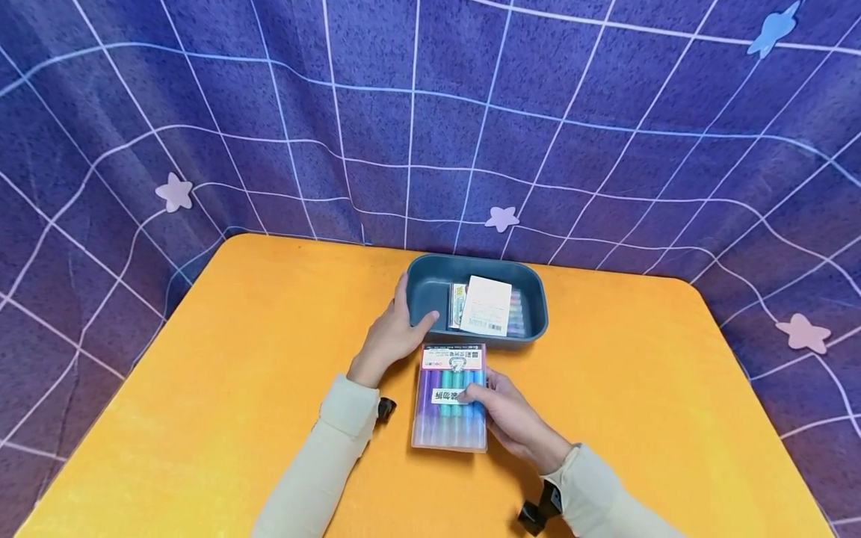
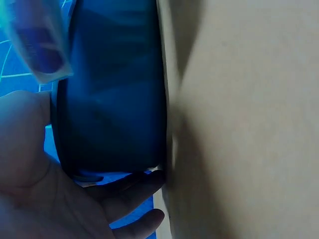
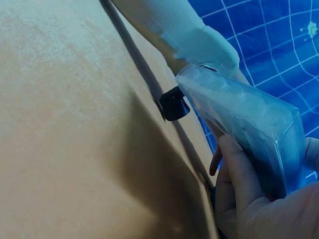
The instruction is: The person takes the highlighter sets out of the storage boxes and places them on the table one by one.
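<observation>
Just beside bin (image 1: pixel 433 288): our right grip (image 1: pixel 516 417) pinches marker case (image 1: pixel 444 407) | likely light, stiff, slick; hold its sides | left grip (image 1: pixel 392 333) clasps bin

Right grip (image 3: pixel 271 211) holding clear plastic case (image 3: pixel 244 109), light sleeve (image 3: pixel 214 52) beyond, tabletop (image 3: pixel 60 124) at left, gridded blue cloth (image 3: pixel 274 50)

Clear pack (image 1: pixel 444 407) of purple, green and blue pens (image 1: pixel 447 379), aloft near dark blue, rounded-corner tray (image 1: pixel 430 290)

Sticker (image 1: pixel 445 397) on pen pack (image 1: pixel 448 432) seemingly reads "勿拆".
</observation>
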Available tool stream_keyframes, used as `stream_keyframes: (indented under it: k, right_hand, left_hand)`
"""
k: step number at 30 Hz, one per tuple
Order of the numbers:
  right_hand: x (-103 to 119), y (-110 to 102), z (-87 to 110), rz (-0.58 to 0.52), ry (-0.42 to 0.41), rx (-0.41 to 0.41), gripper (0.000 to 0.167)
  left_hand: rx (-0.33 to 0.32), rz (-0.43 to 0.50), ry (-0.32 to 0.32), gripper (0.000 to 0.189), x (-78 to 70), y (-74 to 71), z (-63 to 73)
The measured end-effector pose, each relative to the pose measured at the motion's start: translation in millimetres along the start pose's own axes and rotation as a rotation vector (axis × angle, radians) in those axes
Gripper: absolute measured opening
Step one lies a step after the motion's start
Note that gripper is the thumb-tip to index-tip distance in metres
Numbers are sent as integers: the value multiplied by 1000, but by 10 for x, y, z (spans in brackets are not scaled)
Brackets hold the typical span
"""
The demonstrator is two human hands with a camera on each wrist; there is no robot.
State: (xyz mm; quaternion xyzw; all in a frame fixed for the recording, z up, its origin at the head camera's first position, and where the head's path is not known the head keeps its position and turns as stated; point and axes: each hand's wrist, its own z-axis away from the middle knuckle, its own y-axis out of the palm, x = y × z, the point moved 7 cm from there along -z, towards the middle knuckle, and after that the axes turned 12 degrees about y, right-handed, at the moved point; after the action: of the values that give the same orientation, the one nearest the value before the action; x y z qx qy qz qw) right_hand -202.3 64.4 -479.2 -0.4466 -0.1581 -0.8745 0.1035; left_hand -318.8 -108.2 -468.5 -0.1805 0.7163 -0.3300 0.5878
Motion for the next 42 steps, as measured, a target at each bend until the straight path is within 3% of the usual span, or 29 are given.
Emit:
stream_keyframes:
  k: [27,42]
  right_hand:
    - [-92,55,-163,-11,78,-80,63]
    - [-120,102,-238,6,56,-80,62]
  left_hand:
    - [-5,5,-6,97,1,-1,-1]
    - [-6,7,-5,96,1,-5,-8]
